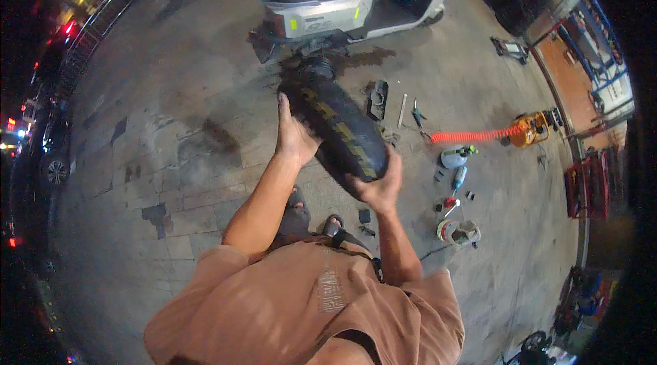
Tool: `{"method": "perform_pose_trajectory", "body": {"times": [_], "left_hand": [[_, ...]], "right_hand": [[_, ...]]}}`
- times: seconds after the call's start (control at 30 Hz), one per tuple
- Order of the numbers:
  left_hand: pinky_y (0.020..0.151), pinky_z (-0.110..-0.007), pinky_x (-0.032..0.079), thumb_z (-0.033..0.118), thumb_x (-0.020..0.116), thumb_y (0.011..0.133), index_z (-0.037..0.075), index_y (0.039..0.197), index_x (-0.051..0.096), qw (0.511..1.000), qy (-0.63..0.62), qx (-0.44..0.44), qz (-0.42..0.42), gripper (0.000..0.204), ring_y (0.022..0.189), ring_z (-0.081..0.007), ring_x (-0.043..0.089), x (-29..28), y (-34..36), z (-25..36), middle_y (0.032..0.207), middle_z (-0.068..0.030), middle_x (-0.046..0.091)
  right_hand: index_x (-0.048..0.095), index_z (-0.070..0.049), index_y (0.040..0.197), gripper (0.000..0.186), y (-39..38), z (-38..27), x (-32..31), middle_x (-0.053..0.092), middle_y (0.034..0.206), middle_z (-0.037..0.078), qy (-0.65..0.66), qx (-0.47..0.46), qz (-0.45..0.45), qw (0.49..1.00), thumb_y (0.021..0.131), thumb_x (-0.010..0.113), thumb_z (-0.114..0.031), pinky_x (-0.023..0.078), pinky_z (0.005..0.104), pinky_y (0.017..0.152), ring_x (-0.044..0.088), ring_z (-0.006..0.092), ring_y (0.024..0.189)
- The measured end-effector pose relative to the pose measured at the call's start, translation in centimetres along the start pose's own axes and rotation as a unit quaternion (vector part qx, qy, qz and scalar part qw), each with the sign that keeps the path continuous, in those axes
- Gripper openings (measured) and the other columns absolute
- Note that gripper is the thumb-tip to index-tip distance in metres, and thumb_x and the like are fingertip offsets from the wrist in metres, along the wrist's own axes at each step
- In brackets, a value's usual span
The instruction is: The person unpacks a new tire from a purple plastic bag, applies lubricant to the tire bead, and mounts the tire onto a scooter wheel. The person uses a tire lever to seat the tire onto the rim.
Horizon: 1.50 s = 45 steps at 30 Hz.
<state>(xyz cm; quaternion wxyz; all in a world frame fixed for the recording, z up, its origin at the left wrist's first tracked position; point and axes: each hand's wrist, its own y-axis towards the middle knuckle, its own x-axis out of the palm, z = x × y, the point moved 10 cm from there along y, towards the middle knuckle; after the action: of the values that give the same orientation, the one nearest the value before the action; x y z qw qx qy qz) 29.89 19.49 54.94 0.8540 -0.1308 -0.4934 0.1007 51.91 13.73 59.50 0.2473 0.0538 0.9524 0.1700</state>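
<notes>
Your left hand (296, 142) and right hand (382, 192) share a wide, curled grip around the tyre (345, 132), held up on the near side of the scooter (318, 12), seemingly off it and not yet mounted.

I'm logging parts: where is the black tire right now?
In the head view, the black tire is near the centre, held between the left hand and right hand, below the scooter in the picture.

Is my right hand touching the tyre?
Touching: the head view shows the right hand against the near end of the tyre, with no gap between them.
</notes>
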Motion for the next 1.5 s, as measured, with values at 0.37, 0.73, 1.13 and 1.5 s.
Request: {"method": "perform_pose_trajectory", "body": {"times": [0.37,0.73,1.13,1.5], "left_hand": [[0.098,-0.050,0.041,0.045,0.075,0.074,0.004,0.120,0.056,0.939,0.140,-0.196,0.245,0.064,0.108,-0.0311,0.057,-18.9,9.1,-5.0,0.117,-0.0117,0.061],[0.091,-0.041,0.045,0.023,0.079,0.074,0.001,0.128,0.045,0.880,0.426,-0.135,0.160,0.068,0.105,-0.0274,0.055,-28.4,12.3,2.3,0.118,-0.0134,0.056],[0.090,-0.041,0.045,0.036,0.081,0.070,0.001,0.140,0.031,0.702,0.664,-0.202,0.160,0.092,0.109,-0.0308,0.053,-29.1,15.8,2.9,0.129,-0.0193,0.048],[0.094,-0.042,0.042,0.034,0.076,0.076,-0.003,0.136,0.035,0.593,0.755,-0.214,0.178,0.081,0.110,-0.0331,0.052,-12.4,16.9,-13.8,0.129,-0.0202,0.047]], "right_hand": [[0.052,-0.001,0.124,0.058,-11.9,19.9,5.2,0.058,0.112,0.019,-0.055,0.321,-0.157,0.933,0.076,0.071,-0.026,0.048,0.0369,0.085,0.060,0.0333,0.096],[0.062,-0.004,0.108,0.033,-45.4,21.7,-1.8,0.060,0.079,0.005,0.060,0.803,0.055,0.591,0.086,0.062,-0.029,0.044,0.0302,0.049,0.055,0.0153,0.061],[0.062,-0.002,0.115,0.041,-49.5,19.7,-3.5,0.065,0.080,0.008,0.075,0.823,0.137,0.546,0.085,0.063,-0.029,0.045,0.0300,0.049,0.058,0.0152,0.061],[0.059,0.002,0.105,0.032,-36.0,49.6,-28.0,0.062,0.083,0.007,0.151,0.682,0.317,0.641,0.089,0.057,-0.026,0.047,0.0299,0.060,0.058,0.0146,0.070]]}}
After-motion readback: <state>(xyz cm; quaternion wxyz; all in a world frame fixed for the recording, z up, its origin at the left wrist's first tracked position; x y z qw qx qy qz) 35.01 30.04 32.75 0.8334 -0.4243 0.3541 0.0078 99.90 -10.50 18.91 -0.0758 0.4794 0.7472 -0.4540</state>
